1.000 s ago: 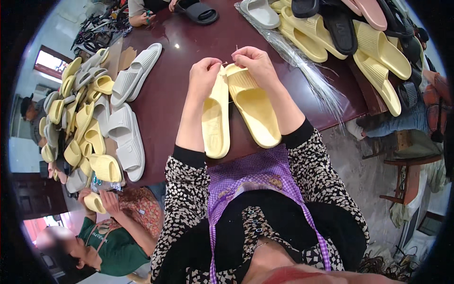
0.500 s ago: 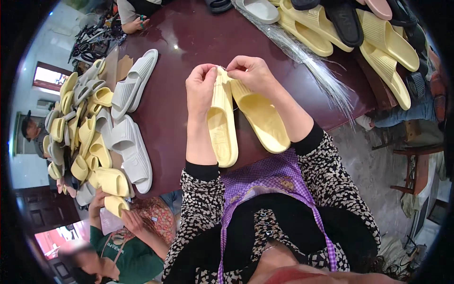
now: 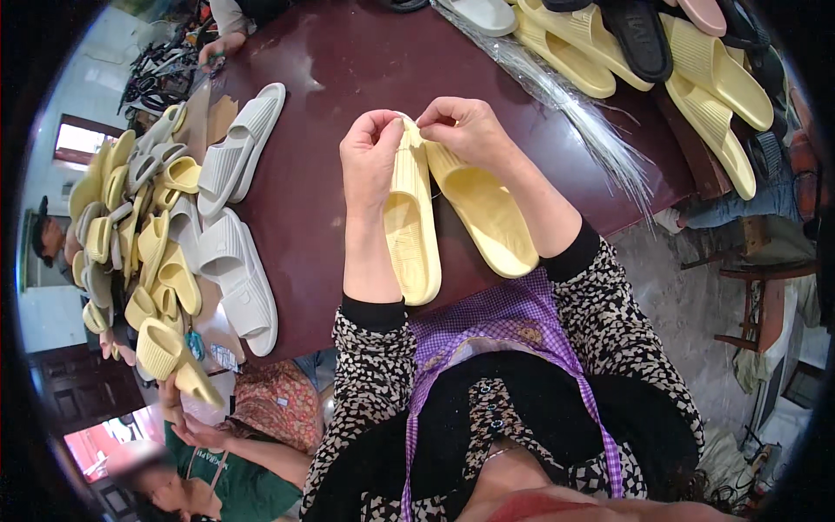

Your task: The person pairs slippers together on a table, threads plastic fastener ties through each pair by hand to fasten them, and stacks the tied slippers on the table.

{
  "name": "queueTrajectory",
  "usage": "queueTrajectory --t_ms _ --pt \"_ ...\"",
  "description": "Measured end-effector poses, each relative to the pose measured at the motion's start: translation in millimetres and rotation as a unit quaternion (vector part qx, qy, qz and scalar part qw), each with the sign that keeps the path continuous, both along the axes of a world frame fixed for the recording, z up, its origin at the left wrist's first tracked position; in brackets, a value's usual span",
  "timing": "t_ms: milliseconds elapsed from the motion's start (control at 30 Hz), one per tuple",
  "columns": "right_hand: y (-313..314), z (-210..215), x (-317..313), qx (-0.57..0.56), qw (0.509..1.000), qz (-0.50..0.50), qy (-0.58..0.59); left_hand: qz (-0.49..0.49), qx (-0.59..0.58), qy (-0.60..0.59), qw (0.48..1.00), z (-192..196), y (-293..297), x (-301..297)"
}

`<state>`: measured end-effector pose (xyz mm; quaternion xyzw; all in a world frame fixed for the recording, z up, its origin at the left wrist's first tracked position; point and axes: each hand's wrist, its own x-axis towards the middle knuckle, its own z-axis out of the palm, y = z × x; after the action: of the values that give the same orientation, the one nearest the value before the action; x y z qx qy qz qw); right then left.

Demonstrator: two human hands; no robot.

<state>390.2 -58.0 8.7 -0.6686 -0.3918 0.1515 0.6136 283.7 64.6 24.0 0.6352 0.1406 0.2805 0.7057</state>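
Where both hands meet: two yellow slippers, apparently pinched.

Cardboard piece, flat and brown, lies at the table's left edge beside the slipper pile. No labels, signs or screens visible.

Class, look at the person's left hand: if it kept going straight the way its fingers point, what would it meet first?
The left hand points toward the right hand across the toe ends of the yellow slippers; it would probably meet the right hand's fingertips first, though depth is unclear.
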Motion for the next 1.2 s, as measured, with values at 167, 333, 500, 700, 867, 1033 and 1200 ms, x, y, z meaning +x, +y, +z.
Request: queueTrajectory --t_ms 167,333,500,700,867,1033,1200 --pt "-0.8 -0.1 0.9 0.008 1.000 -0.001 -0.003 -0.002 0.001 -0.003 1.000 -1.5 0.3 0.8" --pt "-1.2 1.6 0.9 -0.002 1.000 -0.004 -0.010 -0.001 0.012 0.003 1.000 -1.3 -0.6 0.1" --pt "-0.6 -0.4 0.6 0.017 1.000 -0.011 -0.018 -0.006 -0.006 0.000 1.000 2.7 -3.4 -0.7" --pt "-0.8 2.7 -2.2 0.024 0.999 -0.006 -0.036 -0.011 0.006 0.001 1.000 1.7 -1.3 -1.6" --pt "-2.2 5.5 -3.6 0.021 0.999 -0.015 -0.034 -0.002 0.023 0.018 1.000 1.4 -0.8 -1.8" --pt "-1.6 3.5 -2.8 0.032 0.998 -0.019 -0.057 -0.008 0.012 0.012 1.000 -1.6 -0.3 -0.8" --pt "-1.3 3.1 -1.5 0.038 0.996 -0.022 -0.079 -0.020 0.000 0.014 1.000 -3.7 0.0 0.2"
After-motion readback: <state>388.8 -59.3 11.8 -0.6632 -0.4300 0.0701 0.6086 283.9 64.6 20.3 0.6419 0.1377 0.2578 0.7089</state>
